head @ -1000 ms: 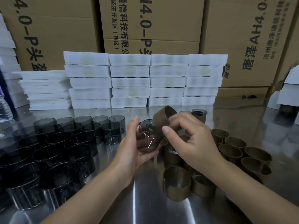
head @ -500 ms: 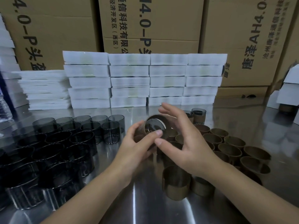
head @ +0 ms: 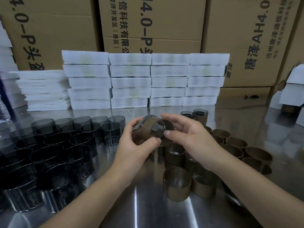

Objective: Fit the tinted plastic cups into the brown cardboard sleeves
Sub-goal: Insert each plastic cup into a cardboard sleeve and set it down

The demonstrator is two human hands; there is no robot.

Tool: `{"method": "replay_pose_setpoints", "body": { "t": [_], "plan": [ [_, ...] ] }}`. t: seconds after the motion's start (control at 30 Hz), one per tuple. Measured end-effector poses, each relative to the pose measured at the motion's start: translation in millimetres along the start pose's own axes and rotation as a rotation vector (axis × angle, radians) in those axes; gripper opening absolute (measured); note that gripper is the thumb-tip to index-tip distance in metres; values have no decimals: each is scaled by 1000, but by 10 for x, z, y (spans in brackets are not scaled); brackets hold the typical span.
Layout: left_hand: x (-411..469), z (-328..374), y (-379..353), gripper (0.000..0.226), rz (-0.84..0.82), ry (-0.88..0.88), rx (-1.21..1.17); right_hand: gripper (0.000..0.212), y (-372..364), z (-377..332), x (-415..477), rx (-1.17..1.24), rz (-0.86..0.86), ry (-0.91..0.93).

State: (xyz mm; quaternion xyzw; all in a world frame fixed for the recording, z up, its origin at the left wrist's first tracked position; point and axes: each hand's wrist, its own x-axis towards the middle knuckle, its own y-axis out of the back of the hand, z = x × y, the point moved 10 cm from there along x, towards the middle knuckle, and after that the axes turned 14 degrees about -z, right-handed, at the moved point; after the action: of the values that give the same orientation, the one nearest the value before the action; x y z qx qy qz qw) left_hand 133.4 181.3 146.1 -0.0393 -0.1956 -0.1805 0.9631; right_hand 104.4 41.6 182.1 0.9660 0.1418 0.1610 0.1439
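Above the middle of the steel table I hold a tinted plastic cup point(head: 157, 129) lying on its side, with a brown cardboard sleeve point(head: 148, 129) wrapped round its middle. My left hand point(head: 136, 145) grips the sleeved cup from the left and below, thumb on its near side. My right hand point(head: 189, 137) holds the cup's right end, thumb at the rim and fingers over the top. Several bare tinted cups point(head: 54, 145) stand in rows on the left. Several empty brown sleeves point(head: 233, 143) stand on the right.
Two sleeved cups point(head: 195, 116) stand behind my right hand. Nearer me stand more sleeves point(head: 177, 186). Stacks of white foam trays point(head: 144, 81) line the back of the table point(head: 139, 203), with large cardboard boxes point(head: 153, 25) behind them. White cartons point(head: 292, 89) sit at the far right.
The sleeve, held apart by my right hand a second ago, now sits round the cup. The cup has turned onto its side, and both hands have closed in on it.
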Motion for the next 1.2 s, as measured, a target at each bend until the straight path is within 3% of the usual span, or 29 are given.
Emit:
{"method": "replay_pose_setpoints", "body": {
  "t": [0.17,0.4,0.57,0.63,0.77,0.83,0.97,1.03,1.1,1.2],
  "plan": [
    [-20,178,-32,68,-22,-98,111,37,51,-83,-16,-34,20,45],
    [-36,236,-69,43,-83,-145,-13,25,73,-50,-5,48,11,76],
    [-23,139,-170,59,-164,-48,-194,59,-43,75,41,80,-58,-2],
    [-24,104,-190,56,-177,-11,-201,66,-76,120,60,67,-84,-29],
    [-27,63,-219,54,-166,42,-206,43,-86,65,64,-5,-77,11],
    [-30,64,-229,51,-147,55,-215,43,-67,50,59,-11,-54,25],
    [-29,60,-248,62,-126,89,-222,97,-34,101,59,-76,4,24],
    [-15,56,-267,59,-141,90,-214,105,-46,95,47,-90,12,23],
    [-8,67,-288,53,-152,77,-202,100,-53,106,60,-81,13,21],
    [-16,58,-287,52,-143,56,-192,77,-43,110,67,-32,45,38]
  ]
}}
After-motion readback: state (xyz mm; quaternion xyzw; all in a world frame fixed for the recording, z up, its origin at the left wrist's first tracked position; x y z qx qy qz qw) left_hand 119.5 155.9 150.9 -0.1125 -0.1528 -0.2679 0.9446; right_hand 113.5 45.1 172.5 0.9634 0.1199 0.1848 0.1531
